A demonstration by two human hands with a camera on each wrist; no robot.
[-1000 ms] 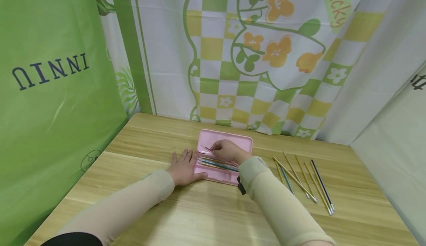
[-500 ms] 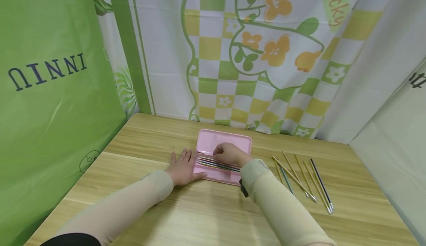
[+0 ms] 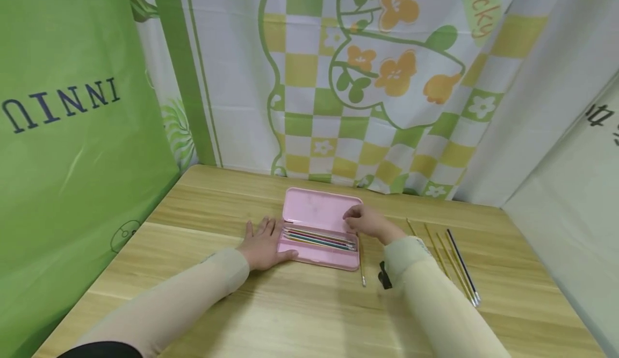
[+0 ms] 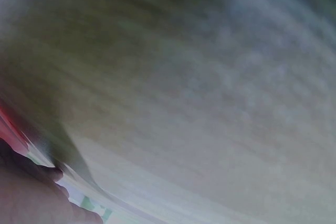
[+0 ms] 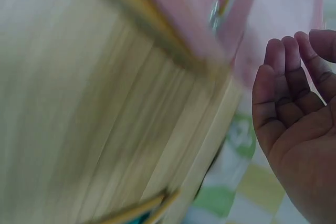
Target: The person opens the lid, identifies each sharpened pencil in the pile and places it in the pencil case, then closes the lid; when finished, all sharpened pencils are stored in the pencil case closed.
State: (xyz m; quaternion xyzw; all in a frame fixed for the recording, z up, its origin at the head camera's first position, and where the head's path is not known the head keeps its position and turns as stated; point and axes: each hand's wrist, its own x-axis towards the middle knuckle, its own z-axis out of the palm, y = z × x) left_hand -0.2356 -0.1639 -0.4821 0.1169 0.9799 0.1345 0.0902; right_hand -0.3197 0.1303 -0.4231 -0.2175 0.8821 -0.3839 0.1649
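Observation:
A pink pencil case (image 3: 321,261) lies with its lid (image 3: 316,207) folded back on the wooden table. Several coloured pencils (image 3: 319,240) lie side by side in its tray. My left hand (image 3: 263,248) spreads flat at the case's left side, its thumb along the front edge. Over the right end of the lid hovers my right hand (image 3: 369,222), fingers loosely bent. In the right wrist view this hand (image 5: 299,98) holds nothing. One yellow pencil (image 3: 362,266) rests on the table just right of the case.
Several yellow pencils (image 3: 442,250) and a dark blue pencil (image 3: 462,261) lie on the table (image 3: 309,315) to the right, some hidden by my right sleeve (image 3: 435,288). A patterned curtain (image 3: 304,105) hangs behind the table, and a green sheet (image 3: 72,175) stands left.
My right hand had a red pencil above the tray; it let go of it there and moved right. My left hand stays beside the case.

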